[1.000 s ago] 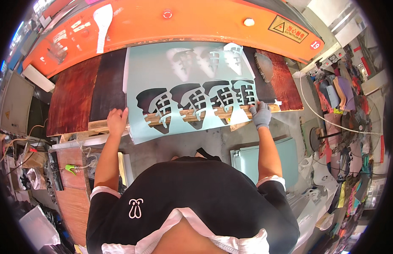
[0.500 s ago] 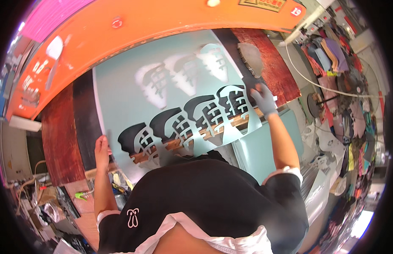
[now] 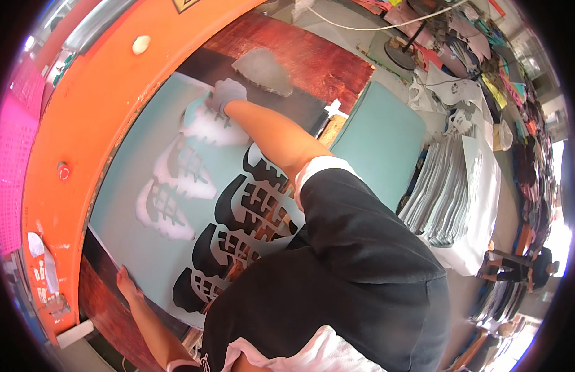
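Note:
A pale blue-green sheet [image 3: 123, 186] lies across the dark work board. Whitish shoe-upper shapes [image 3: 166, 211] show along its far half; I cannot tell if they are loose pieces or openings. Nearer me, a row of shoe-upper cut-outs [image 3: 204, 251] shows dark board and wood through the sheet. My bare left hand [image 3: 129, 286] grips the sheet's left edge. My right hand [image 3: 228, 94], in a grey glove, is closed at the sheet's far right corner, its fingertips partly hidden. Just beyond that hand lies a grey, rounded flat piece [image 3: 263, 71] on the board.
An orange machine beam [image 3: 58, 229] with a red button [image 3: 64, 171] runs along the far left side. Right of the board stand a blue-green stack of sheets [image 3: 383, 133] and a pile of white sheets [image 3: 445, 192]. Coloured scraps [image 3: 498, 87] fill the floor beyond.
My view has turned to the right. My right hand has gone from the sheet's right side, near the cut-outs, to its far right corner. My left hand stays at the left edge.

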Demonstrator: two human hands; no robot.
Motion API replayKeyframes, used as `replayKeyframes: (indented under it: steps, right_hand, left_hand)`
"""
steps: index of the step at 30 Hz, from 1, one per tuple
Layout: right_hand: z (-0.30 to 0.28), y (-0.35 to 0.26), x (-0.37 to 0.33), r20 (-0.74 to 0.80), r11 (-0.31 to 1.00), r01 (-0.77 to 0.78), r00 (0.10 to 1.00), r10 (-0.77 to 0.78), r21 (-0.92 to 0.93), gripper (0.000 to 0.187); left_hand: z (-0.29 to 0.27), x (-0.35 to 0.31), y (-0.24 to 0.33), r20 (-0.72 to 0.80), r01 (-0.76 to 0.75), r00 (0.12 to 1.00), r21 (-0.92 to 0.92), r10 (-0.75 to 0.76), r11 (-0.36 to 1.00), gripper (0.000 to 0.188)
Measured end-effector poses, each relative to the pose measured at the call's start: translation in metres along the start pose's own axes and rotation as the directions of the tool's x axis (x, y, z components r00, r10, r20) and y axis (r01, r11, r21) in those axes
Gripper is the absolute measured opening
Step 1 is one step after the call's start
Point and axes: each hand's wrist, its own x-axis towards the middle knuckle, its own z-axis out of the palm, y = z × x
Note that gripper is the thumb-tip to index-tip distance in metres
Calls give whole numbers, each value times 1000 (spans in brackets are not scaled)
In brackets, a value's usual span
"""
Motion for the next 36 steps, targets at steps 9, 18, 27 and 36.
replayKeyframes:
  steps: [9, 18, 27, 36]
  right_hand:
    - [25, 4, 32, -53, 953, 287, 955, -293, -95, 28]
    - [37, 22, 43, -86, 971, 237, 969, -232, 45, 34]
    - [42, 34, 31, -111, 961, 272, 958, -265, 50, 32]
    - [40, 26, 79, -207, 894, 448, 877, -434, 23, 17]
  left_hand:
    - [11, -5, -8, -94, -182, 847, 873, 523, 452, 33]
    - [22, -14, -1, -223, -157, 877, 704, 426, 693, 37]
    - [22, -24, -8, -240, -142, 876, 700, 418, 700, 37]
    - [7, -30, 1, -83, -199, 925, 725, 371, 659, 32]
